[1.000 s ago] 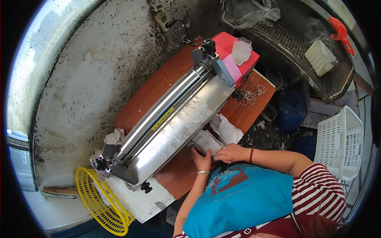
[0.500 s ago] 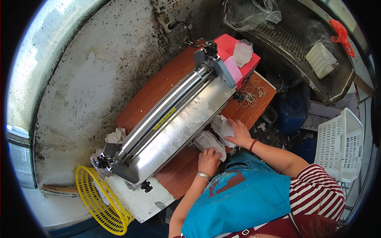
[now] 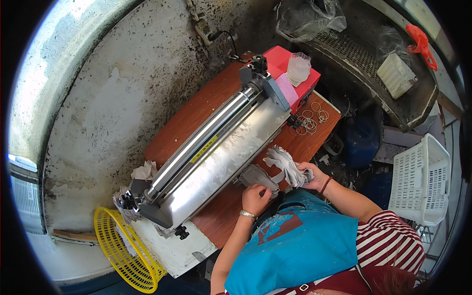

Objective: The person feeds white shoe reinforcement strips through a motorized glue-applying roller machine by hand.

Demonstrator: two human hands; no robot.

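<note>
My right hand [image 3: 314, 178] is closed around the end of a bundle of thin greyish-white pieces [image 3: 285, 164]. The pieces fan out in finger-like folds above the wooden tabletop, and their exact kind is unclear. To its left, my left hand [image 3: 255, 200] has its fingers curled in beside a flatter stack of similar greyish pieces [image 3: 256, 176]. Whatever those fingers may pinch is hidden. The stack lies at the near edge of a metal roller machine [image 3: 236, 142], which has a long shiny roller and a sloping steel plate.
Rubber bands [image 3: 306, 123] lie on the brown tabletop [image 3: 322, 133] by a red box [image 3: 278, 58] holding a clear plastic cup [image 3: 298, 69]. A yellow basket [image 3: 101, 236] stands at left, a white crate [image 3: 418, 177] at right. A blue apron [image 3: 300, 241] covers my front.
My right hand has lifted and turned its bundle, which now fans out above the table. My left hand has drawn back slightly from the flatter stack, its fingers curling in.
</note>
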